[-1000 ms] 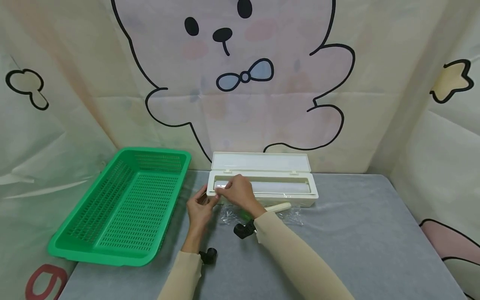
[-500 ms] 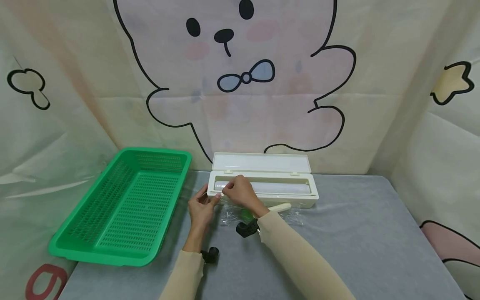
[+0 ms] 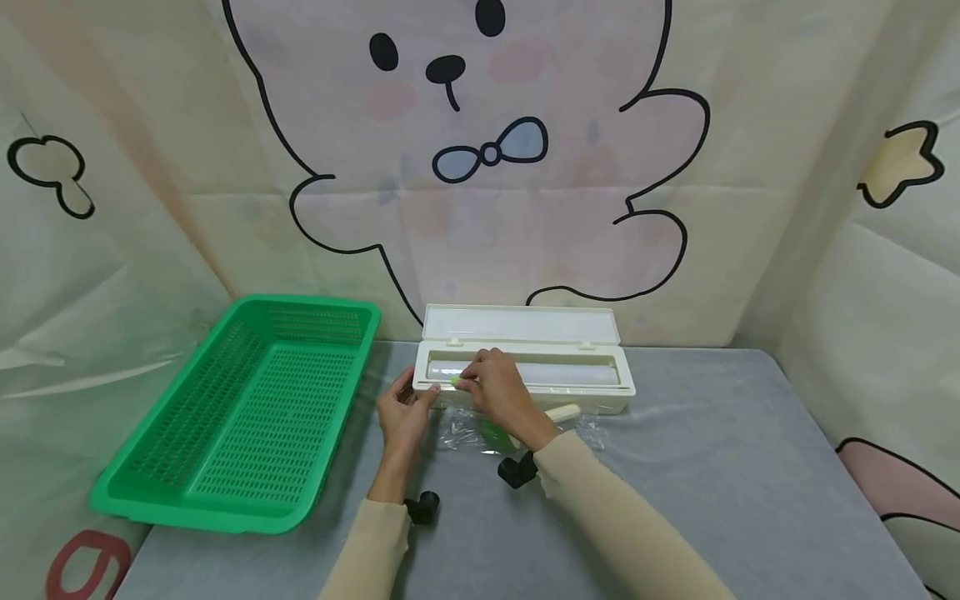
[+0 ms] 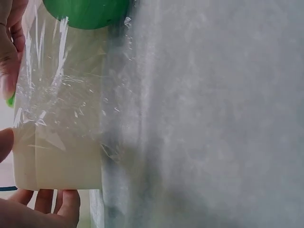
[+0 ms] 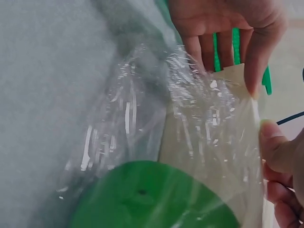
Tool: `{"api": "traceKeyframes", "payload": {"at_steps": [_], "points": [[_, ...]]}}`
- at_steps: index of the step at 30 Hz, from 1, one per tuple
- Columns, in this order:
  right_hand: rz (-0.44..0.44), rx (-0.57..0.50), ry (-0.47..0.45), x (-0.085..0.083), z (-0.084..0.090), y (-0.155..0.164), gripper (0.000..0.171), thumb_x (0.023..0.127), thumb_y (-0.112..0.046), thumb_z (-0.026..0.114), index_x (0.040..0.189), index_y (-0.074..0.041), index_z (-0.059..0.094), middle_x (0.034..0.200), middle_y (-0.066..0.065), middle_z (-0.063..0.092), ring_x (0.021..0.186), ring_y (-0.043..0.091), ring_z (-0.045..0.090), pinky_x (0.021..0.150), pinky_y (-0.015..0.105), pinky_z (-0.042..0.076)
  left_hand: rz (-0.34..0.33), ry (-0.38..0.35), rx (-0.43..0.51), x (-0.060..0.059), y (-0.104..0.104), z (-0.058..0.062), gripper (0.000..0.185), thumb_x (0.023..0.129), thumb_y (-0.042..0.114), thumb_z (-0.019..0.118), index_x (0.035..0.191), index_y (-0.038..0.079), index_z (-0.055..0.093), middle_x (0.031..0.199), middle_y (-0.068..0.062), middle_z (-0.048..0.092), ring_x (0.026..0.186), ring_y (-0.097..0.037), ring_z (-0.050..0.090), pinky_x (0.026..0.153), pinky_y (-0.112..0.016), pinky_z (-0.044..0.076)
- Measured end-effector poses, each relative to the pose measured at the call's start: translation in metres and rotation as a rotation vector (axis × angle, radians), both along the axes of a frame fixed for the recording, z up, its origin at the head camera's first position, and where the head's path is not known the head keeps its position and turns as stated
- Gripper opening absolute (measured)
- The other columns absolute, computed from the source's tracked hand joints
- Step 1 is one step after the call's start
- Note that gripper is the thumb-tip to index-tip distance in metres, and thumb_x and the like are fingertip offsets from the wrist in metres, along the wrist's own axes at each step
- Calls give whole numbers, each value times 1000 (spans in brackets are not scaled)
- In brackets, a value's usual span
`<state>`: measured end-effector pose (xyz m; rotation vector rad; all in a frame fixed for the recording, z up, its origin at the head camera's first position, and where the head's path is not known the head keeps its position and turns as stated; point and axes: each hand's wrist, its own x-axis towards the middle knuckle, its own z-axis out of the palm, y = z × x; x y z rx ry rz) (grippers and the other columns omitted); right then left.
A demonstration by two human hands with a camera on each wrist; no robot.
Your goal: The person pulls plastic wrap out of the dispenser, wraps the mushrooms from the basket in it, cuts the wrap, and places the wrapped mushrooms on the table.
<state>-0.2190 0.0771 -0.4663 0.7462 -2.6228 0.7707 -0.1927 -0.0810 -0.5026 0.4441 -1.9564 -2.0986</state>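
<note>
Between gripping left fingers (image 4: 70,204), end of white box (image 4: 66,166), between pinching right fingers (image 5: 280,149), small green tab (image 3: 454,380)

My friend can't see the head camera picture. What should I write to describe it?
The left hand grips the left end of an open white box with a roll inside, while the right hand pinches a small green bit at its front edge. Crumpled clear film spreads in front on a grey table, with a green basket to the left.
</note>
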Motion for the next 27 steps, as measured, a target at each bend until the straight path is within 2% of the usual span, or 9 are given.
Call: {"api": "traceKeyframes", "payload": {"at_steps": [2, 9, 14, 22, 27], "points": [[18, 10, 6, -1, 1, 2, 11, 86, -17, 82, 85, -6, 81, 81, 3, 67, 77, 25, 59, 78, 43, 49, 9, -11, 5, -1, 1, 1, 55, 87, -7, 75, 138, -7, 57, 132, -27, 59, 120, -39, 59, 84, -22, 54], [23, 31, -44, -2, 5, 10, 11, 88, -17, 81, 88, -6, 82, 85, 4, 70, 80, 24, 61, 81, 42, 49, 28, -41, 2, -2, 3, 4, 54, 87, -6, 75, 138, -5, 58, 131, -28, 60, 119, -40, 60, 83, -23, 54], [30, 48, -21, -2, 5, 13, 10, 87, -16, 82, 88, -6, 82, 85, 4, 70, 80, 24, 61, 78, 43, 50, 35, -47, -5, -1, 2, 5, 54, 86, -6, 75, 137, -4, 60, 129, -26, 61, 117, -38, 61, 76, -19, 53], [34, 82, 15, -2, 5, 15, 10, 86, -16, 82, 87, -6, 82, 82, 3, 68, 78, 24, 60, 75, 43, 49, 41, -65, -13, -1, 3, 6, 54, 86, -5, 76, 137, -3, 60, 128, -24, 62, 116, -35, 62, 78, -20, 52], [38, 106, 36, -2, 6, 19, 10, 86, -16, 82, 88, -6, 83, 82, 3, 67, 78, 23, 60, 79, 43, 50, 56, -69, -22, -1, 3, 7, 53, 85, -4, 77, 136, -2, 62, 126, -24, 63, 114, -34, 63, 74, -19, 52]]}}
